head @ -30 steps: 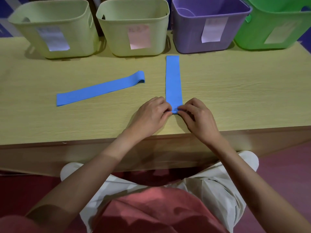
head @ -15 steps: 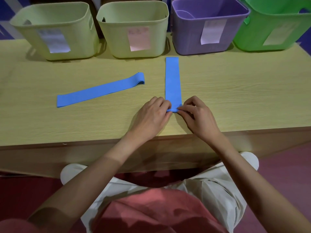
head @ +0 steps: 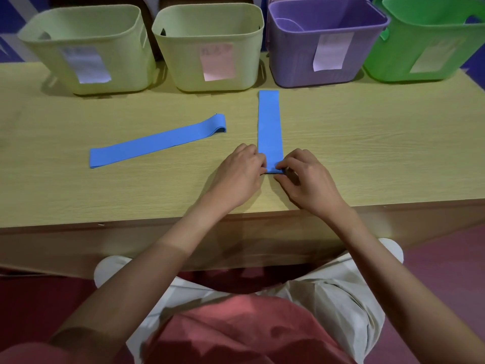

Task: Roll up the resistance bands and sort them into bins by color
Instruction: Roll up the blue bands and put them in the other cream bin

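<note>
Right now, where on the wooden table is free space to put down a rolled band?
The wooden table is bare right of the upright blue band, below the purple bin and green bin. The left front, below the slanted blue band, is also bare. It is crowded where the left hand and right hand pinch the band's near end.

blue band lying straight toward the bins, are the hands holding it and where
Yes. Both hands pinch the flat blue rubber resistance band at its near end: left hand on the left corner, right hand on the right corner.
</note>
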Demonstrator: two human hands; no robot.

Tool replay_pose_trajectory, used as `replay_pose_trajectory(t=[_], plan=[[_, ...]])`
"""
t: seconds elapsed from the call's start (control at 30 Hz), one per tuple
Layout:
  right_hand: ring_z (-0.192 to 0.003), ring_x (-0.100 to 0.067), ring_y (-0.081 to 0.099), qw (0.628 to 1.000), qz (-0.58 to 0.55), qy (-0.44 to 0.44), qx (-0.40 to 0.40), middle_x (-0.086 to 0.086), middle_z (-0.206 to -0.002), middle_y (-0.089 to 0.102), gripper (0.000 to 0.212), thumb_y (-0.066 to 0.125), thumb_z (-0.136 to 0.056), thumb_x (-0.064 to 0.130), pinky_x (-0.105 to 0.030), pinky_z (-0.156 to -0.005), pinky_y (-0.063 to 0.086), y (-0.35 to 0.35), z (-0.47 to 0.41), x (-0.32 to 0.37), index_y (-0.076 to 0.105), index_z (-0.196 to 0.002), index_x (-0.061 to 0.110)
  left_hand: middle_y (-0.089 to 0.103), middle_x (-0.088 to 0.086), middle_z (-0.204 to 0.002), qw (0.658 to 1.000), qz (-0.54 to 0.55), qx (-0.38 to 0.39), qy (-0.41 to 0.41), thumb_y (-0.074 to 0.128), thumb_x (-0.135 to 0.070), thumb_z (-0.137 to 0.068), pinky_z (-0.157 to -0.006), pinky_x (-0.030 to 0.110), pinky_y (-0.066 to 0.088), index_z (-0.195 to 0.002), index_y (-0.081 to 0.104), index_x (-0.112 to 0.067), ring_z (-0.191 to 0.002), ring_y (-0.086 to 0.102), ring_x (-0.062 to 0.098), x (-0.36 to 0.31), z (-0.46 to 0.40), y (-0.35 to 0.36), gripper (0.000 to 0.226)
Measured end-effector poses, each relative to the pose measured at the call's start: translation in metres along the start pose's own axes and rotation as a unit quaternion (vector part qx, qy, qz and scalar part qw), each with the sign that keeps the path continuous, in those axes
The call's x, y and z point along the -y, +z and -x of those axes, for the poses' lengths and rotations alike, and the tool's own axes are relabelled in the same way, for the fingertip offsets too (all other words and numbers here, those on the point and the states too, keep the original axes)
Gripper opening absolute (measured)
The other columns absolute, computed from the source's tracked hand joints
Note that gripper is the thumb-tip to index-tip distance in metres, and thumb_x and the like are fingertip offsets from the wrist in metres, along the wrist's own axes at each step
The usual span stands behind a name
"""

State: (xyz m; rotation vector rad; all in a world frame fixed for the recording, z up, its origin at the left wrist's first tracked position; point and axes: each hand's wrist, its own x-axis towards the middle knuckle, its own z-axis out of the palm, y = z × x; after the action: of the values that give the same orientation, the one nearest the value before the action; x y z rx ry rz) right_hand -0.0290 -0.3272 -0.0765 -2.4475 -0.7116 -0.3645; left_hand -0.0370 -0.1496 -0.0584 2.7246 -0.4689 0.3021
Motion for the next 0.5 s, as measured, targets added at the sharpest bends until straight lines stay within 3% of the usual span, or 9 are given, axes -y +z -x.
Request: replay_pose_trajectory(t=[0.13, 0.27, 0.5], plan=[[-0.091, -0.023, 0.057, 1.0, -0.001, 0.009, -0.001, -0.007, -0.094, 0.06, 0.013, 0.068, -0.087, 0.011, -0.042, -0.065, 0.052, -0.001, -0.004, -0.001, 0.07, -0.098, 0.004, 0.057, 0.004, -0.099, 1.0, 0.013, 0.0, -0.023, 0.054, -0.016, -0.096, -0.081, 0.03, 0.04, -0.099, 0.064, -0.01, -0.099, 0.048, 0.02, -0.003, -0.001, 0.002, 0.012], [-0.092, -0.023, 0.056, 0.999, -0.02, 0.027, 0.016, -0.006, -0.092, 0.061, 0.014, 0.065, -0.089, 0.012, -0.042, -0.072, 0.05, -0.003, -0.01, -0.003, 0.072, -0.1, 0.005, 0.058, 0.008, -0.092, 0.998, -0.008, -0.055, 0.013, 0.063, -0.012, -0.089, -0.072, 0.04, 0.046, -0.094, 0.062, -0.005, -0.089, 0.051, 0.027, -0.003, 0.009, 0.007, 0.008], [-0.091, -0.026, 0.053, 0.999, 0.005, 0.028, 0.016, -0.007, -0.091, 0.058, 0.015, 0.062, -0.091, 0.013, -0.042, -0.07, 0.05, -0.003, -0.015, -0.002, 0.074, -0.097, 0.007, 0.059, 0.009, -0.088, 0.999, -0.014, -0.045, 0.01, 0.065, -0.01, -0.088, -0.07, 0.037, 0.044, -0.088, 0.064, -0.004, -0.087, 0.053, 0.027, 0.001, 0.003, 0.007, 0.006]])
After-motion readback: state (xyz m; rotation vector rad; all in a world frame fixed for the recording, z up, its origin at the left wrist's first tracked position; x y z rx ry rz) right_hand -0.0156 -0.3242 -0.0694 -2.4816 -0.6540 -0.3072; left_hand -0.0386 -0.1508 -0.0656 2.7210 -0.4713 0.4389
